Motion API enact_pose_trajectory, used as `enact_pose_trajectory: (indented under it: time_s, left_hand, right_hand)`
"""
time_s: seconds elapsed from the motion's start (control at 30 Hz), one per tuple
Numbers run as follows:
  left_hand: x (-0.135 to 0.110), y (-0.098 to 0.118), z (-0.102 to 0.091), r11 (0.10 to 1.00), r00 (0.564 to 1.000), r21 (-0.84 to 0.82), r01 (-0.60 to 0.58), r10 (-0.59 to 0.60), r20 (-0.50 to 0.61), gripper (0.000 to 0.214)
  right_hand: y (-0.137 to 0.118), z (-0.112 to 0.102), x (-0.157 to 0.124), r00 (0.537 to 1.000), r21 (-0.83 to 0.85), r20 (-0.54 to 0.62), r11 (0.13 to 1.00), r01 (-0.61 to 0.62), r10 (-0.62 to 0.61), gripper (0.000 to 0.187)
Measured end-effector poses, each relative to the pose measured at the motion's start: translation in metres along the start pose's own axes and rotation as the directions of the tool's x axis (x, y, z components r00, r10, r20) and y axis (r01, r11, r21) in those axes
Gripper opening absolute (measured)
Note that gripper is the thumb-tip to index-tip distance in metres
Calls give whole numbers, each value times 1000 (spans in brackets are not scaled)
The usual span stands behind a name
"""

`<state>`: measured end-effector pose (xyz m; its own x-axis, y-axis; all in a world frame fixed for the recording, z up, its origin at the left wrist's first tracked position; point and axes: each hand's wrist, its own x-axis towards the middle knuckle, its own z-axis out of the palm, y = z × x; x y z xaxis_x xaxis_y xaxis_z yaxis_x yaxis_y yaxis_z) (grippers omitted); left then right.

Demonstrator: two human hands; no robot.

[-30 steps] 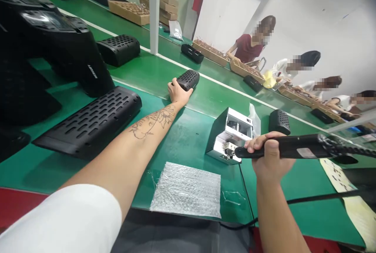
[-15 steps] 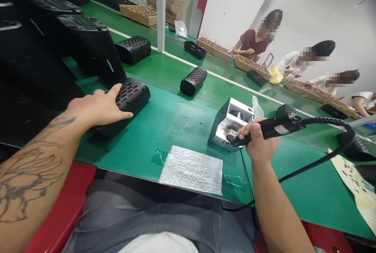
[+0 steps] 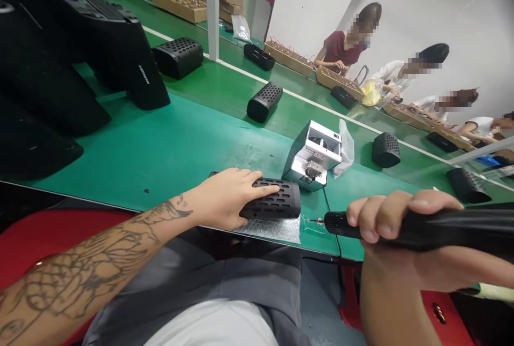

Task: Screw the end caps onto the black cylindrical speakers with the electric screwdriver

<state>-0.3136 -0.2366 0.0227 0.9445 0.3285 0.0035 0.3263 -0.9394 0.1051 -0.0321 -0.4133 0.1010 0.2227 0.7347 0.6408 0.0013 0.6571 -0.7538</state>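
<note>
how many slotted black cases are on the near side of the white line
5: case under the left hand, one at centre, one left of the post, one right of the machine, one far right. More may be hidden.

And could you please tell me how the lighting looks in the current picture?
Head view, below centre: the slotted case shows clearly and the silver sheet glints; head view, left: the black devices lose detail in darkness; head view, upper-right corner: dark shading.
</note>
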Motion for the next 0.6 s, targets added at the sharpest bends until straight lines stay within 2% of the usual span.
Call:
enact_pose_trajectory:
  time_s: [0.17,0.37,0.6]
  left_hand:
    - [4,4,8,1000,1000,20,-12,13,-11,106]
    - [3,3,8,1000,1000,-16,-5,5,-9,108]
    - [4,5,5,998,1000,-60,18,-18,-10,106]
  right_hand:
    - [18,15,2,999,24,35,999,-22,21,49]
    - [46,25,7,993,52,32,992,-112,110,48]
    - [53,33,3,980,69,78,979,-191,186,46]
